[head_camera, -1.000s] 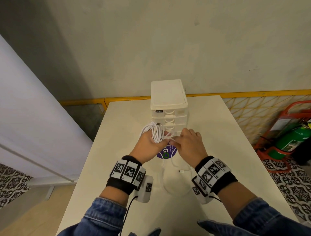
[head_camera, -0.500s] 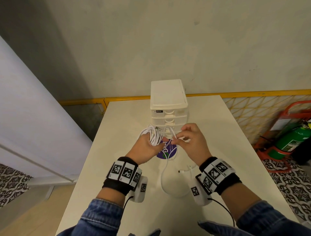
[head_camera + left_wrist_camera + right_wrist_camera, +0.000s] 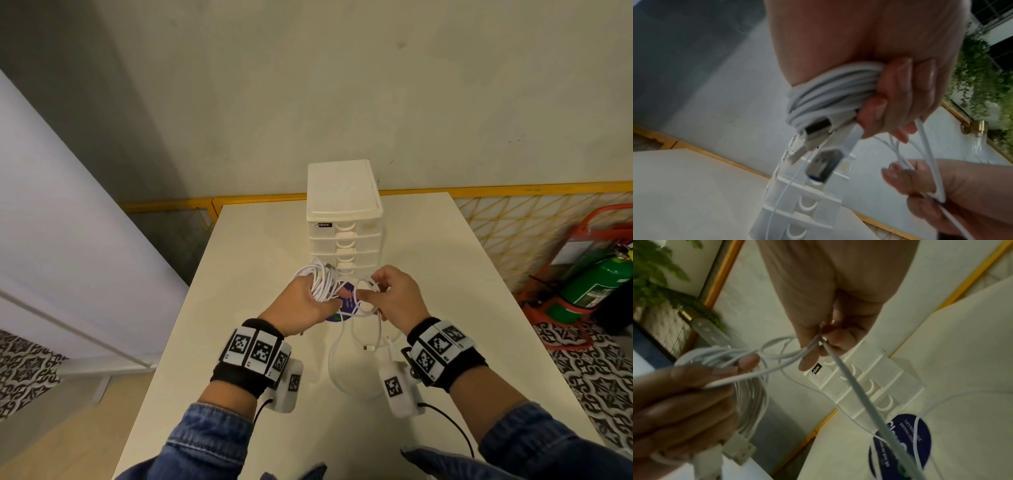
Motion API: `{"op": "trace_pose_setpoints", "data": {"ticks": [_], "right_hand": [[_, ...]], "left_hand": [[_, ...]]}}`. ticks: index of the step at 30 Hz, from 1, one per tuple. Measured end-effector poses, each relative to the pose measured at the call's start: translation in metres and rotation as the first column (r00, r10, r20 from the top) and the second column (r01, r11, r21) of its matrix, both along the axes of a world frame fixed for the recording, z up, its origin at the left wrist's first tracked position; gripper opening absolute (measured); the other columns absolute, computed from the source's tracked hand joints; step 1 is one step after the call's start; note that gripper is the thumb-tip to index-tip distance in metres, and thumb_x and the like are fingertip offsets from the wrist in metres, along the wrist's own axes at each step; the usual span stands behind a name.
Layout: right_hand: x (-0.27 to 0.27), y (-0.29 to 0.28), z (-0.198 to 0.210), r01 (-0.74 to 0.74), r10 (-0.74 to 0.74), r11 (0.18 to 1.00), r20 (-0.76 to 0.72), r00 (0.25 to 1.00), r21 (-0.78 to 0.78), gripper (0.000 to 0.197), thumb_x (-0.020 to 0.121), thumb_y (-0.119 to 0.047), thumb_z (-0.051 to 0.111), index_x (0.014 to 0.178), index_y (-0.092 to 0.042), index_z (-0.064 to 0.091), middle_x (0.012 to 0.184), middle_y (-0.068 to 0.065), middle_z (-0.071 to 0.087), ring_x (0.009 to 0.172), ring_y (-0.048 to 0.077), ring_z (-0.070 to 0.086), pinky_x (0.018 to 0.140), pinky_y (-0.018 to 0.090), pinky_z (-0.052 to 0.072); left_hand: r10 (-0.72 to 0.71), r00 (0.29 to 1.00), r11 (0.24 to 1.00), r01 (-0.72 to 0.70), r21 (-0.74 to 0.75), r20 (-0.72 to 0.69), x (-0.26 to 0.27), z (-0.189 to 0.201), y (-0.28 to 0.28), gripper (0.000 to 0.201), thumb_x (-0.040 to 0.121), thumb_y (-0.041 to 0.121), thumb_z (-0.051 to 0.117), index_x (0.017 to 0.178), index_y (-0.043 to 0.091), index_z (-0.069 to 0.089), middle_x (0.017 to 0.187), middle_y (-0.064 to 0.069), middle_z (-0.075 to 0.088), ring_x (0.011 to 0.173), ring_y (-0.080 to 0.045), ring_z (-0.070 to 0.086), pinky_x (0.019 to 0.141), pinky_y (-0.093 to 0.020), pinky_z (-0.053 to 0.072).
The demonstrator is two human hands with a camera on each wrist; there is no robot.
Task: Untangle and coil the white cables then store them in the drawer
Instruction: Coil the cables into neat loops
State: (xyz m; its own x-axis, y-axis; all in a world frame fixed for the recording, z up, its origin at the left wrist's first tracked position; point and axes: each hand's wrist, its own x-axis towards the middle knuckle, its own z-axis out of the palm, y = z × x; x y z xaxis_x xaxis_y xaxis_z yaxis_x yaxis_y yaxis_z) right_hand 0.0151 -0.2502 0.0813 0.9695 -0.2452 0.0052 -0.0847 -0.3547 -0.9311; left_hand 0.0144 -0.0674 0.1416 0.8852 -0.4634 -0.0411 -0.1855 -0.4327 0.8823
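Stage reached: coiling under way, by my judgement roughly midway; nothing stored yet.
Left hand [image 3: 301,305]: grip clenched round a bundle of coiled white cables [image 3: 320,282], several turns gathered in the fist, with plugs [image 3: 818,129] hanging out below the fingers.
Right hand [image 3: 394,298]: grip pinching a loose cable [image 3: 364,298] between thumb and fingers, shaped into a small loop just beside the bundle.
Location of cables: held above the table [image 3: 445,274], directly in front of the drawer unit [image 3: 344,219]; the loose cable's tail [image 3: 337,370] trails down in a wide curve onto the table between the wrists, its end plug [image 3: 369,348] lying there.
Drawers: all appear closed.
Done: most of the cable gathered into the bundle.
Left to do: wind in the trailing tail, open a drawer, place the cables inside, close it.
Other item: a round purple sticker [image 3: 346,305] on the table under the hands.
Change from earlier frames: the right hand has lifted and drawn slightly away to the right, opening a visible loop; the hands were closer together before. The left hand's hold on the bundle is unchanged.
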Motion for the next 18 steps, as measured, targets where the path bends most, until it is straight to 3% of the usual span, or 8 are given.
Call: {"op": "trace_pose_setpoints", "data": {"ticks": [3, 6, 10, 12, 14, 16, 18], "right_hand": [[0.000, -0.001, -0.004, 0.029, -0.029, 0.988, 0.002, 1.000, -0.152, 0.020, 0.075, -0.018, 0.074, 0.078, -0.009, 0.057, 0.061, -0.005, 0.052, 0.058, 0.017, 0.048, 0.050, 0.015, 0.035], [-0.003, -0.004, -0.001, -0.035, 0.032, 0.991, -0.023, 0.999, -0.130, 0.027, 0.074, -0.031, 0.074, 0.079, -0.009, 0.060, 0.060, -0.004, 0.051, 0.058, 0.014, 0.046, 0.056, 0.022, 0.036], [-0.006, -0.013, 0.006, -0.110, 0.112, 0.989, 0.013, 0.994, -0.101, 0.026, 0.083, -0.034, 0.064, 0.073, -0.011, 0.068, 0.072, 0.006, 0.067, 0.067, 0.018, 0.055, 0.064, 0.019, 0.037], [-0.004, -0.022, 0.004, -0.051, 0.055, 0.983, 0.014, 0.998, -0.179, 0.027, 0.085, -0.033, 0.061, 0.069, -0.013, 0.069, 0.068, 0.001, 0.064, 0.064, 0.013, 0.053, 0.065, 0.023, 0.037], [-0.002, -0.038, -0.004, 0.046, -0.053, 0.952, -0.017, 0.998, -0.302, 0.031, 0.087, -0.036, 0.057, 0.069, -0.014, 0.067, 0.074, 0.003, 0.063, 0.069, 0.018, 0.055, 0.069, 0.031, 0.038], [-0.001, -0.051, -0.012, 0.025, -0.092, 0.898, -0.131, 0.987, -0.439, 0.035, 0.089, -0.040, 0.053, 0.071, -0.014, 0.067, 0.084, 0.009, 0.057, 0.077, 0.026, 0.056, 0.071, 0.032, 0.038], [0.002, -0.053, -0.022, -0.025, -0.104, 0.825, -0.195, 0.975, -0.564, 0.032, 0.089, -0.038, 0.054, 0.078, -0.012, 0.069, 0.090, 0.011, 0.054, 0.086, 0.030, 0.056, 0.075, 0.034, 0.041]], "left_hand": [[0.011, 0.999, 0.999, -0.012, 0.038, 0.035, 0.004, -0.006, -0.002, 0.009, 0.086, 0.006, 0.060, 0.088, 0.014, 0.063, 0.067, 0.013, 0.059, 0.051, 0.009, 0.053, 0.048, -0.004, 0.035], [0.208, 0.976, 0.978, -0.210, 0.021, 0.068, 0.017, -0.011, 0.007, 0.005, 0.088, 0.018, 0.062, 0.089, 0.014, 0.065, 0.066, 0.007, 0.059, 0.047, 0.004, 0.051, 0.043, -0.009, 0.038], [0.507, 0.862, 0.861, -0.505, -0.063, 0.027, 0.034, -0.010, 0.030, 0.012, 0.087, 0.021, 0.064, 0.075, 0.021, 0.059, 0.064, -0.005, 0.058, 0.052, -0.018, 0.050, 0.050, -0.030, 0.046], [0.587, 0.809, 0.808, -0.584, -0.083, 0.019, 0.039, -0.010, 0.042, 0.010, 0.086, 0.020, 0.064, 0.077, 0.017, 0.060, 0.063, -0.007, 0.057, 0.052, -0.018, 0.051, 0.049, -0.029, 0.045], [0.654, 0.757, 0.754, -0.651, -0.089, 0.001, 0.042, -0.010, 0.056, 0.011, 0.085, 0.021, 0.065, 0.078, 0.015, 0.060, 0.065, -0.008, 0.057, 0.052, -0.018, 0.050, 0.048, -0.026, 0.044], [0.634, 0.773, 0.772, -0.632, -0.064, 0.021, 0.044, -0.010, 0.064, 0.010, 0.084, 0.021, 0.067, 0.078, 0.015, 0.062, 0.063, -0.008, 0.056, 0.052, -0.019, 0.050, 0.048, -0.026, 0.043], [0.533, 0.844, 0.844, -0.535, 0.028, 0.066, 0.042, -0.009, 0.061, 0.013, 0.084, 0.024, 0.066, 0.086, 0.011, 0.064, 0.065, -0.007, 0.059, 0.053, -0.017, 0.053, 0.047, -0.024, 0.044]]}}
